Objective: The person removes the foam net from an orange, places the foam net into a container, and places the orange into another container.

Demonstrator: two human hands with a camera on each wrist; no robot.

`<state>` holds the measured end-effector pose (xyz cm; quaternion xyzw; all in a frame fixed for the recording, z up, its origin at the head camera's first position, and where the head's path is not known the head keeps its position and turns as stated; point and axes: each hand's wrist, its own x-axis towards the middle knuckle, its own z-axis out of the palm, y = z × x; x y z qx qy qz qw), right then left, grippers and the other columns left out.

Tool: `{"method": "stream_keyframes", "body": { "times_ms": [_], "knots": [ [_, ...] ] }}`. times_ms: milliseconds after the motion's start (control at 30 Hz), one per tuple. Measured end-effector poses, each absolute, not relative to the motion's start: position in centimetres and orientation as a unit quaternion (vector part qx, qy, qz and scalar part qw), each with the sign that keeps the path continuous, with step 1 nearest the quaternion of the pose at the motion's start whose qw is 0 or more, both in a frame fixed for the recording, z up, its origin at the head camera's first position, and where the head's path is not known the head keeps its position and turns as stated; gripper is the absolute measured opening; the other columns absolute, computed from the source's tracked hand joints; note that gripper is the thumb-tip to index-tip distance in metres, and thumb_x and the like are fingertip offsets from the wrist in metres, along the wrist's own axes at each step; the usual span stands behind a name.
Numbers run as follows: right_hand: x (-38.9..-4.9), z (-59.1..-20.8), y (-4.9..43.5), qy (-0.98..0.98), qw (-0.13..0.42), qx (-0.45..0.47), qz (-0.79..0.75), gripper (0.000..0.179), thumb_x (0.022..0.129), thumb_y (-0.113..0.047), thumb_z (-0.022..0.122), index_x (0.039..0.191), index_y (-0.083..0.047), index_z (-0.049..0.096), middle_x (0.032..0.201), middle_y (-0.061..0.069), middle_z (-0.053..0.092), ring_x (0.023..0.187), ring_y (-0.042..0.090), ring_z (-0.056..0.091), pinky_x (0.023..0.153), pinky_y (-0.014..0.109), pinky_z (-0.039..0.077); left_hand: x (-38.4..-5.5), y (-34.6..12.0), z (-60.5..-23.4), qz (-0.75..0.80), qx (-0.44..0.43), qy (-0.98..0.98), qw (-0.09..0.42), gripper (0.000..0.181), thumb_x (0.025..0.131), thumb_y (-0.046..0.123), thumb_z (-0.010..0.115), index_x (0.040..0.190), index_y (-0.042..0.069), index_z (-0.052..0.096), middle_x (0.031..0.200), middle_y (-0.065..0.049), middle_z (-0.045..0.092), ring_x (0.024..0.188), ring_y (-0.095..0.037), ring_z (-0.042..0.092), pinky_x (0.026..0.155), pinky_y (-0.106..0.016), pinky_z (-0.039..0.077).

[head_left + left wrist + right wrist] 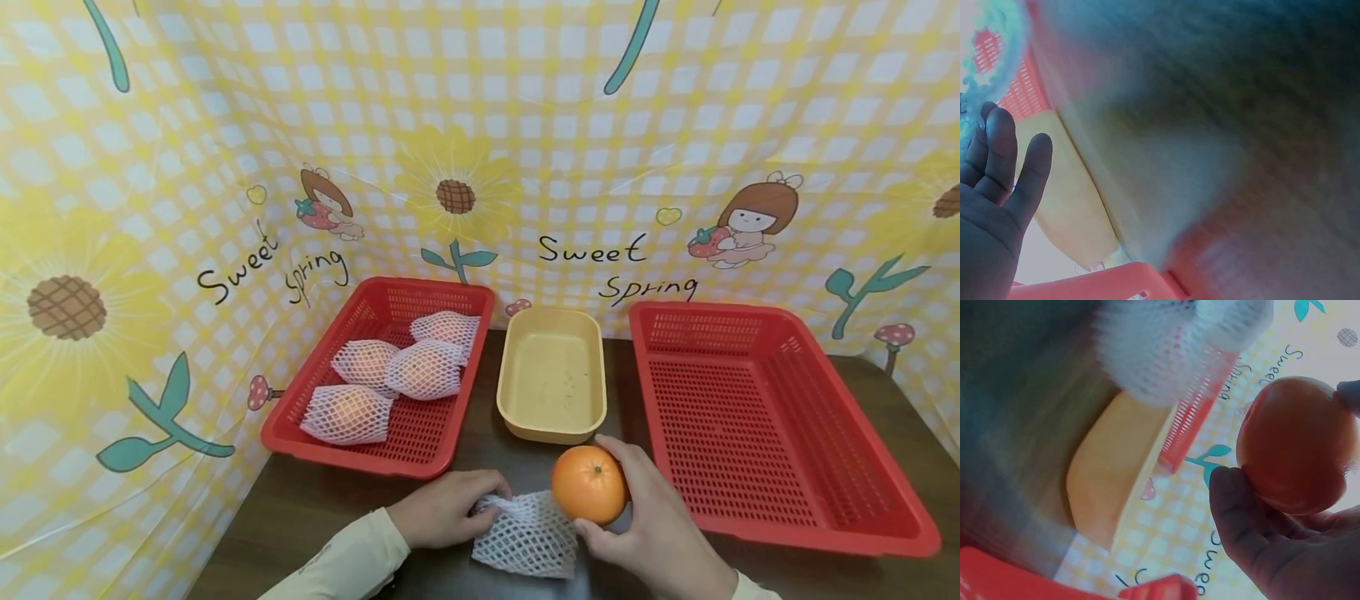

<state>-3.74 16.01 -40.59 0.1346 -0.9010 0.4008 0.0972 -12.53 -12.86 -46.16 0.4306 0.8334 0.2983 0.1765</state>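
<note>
Bare of any wrapping, an orange (588,484) is gripped in my right hand (660,525), thumb on the near side and fingers on the far side. To its left, a white foam fruit net (528,537) dangles from my left hand (453,506), which pinches its upper left part between thumb and fingers. Orange and net are close together in the head view; whether they touch I cannot tell. The right wrist view shows the orange (1297,447) in my fingers, with the net (1147,350) blurred above. In the left wrist view my left hand (991,187) is partly cut off.
At left a red basket (352,462) holds several net-wrapped fruits (423,369). A yellow tub (551,367) stands in the middle, just beyond the hands. A second red basket (738,433) lies at right, near my right hand. A patterned cloth (510,108) hangs behind the dark table.
</note>
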Motion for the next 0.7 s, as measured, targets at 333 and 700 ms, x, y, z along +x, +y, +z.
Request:
{"method": "stream_keyframes", "body": {
  "times_ms": [333, 700],
  "knots": [
    [-4.3, -38.0, 17.6, -0.899, 0.187, 0.156, 0.363, 0.077, 0.066, -0.024, 0.091, 0.134, -0.015, 0.054, 0.112, -0.007, 0.059, 0.087, 0.009, 0.057, 0.071, 0.038, 0.052, -12.9, -13.0, -46.5, 0.304, 0.433, 0.830, 0.178, 0.013, 0.102, 0.020, 0.059, 0.115, 0.022, 0.061, 0.107, 0.015, 0.062, 0.093, 0.001, 0.058, 0.084, -0.024, 0.051],
    [-6.0, -36.4, 19.7, -0.912, 0.204, 0.135, 0.330, 0.076, 0.068, -0.023, 0.090, 0.132, -0.005, 0.053, 0.113, 0.004, 0.061, 0.089, 0.017, 0.059, 0.073, 0.047, 0.052, -13.1, -13.5, -46.8, 0.308, 0.429, 0.830, 0.182, 0.013, 0.103, 0.021, 0.059, 0.115, 0.024, 0.061, 0.108, 0.015, 0.062, 0.093, 0.001, 0.058, 0.084, -0.026, 0.051]
  ]
}}
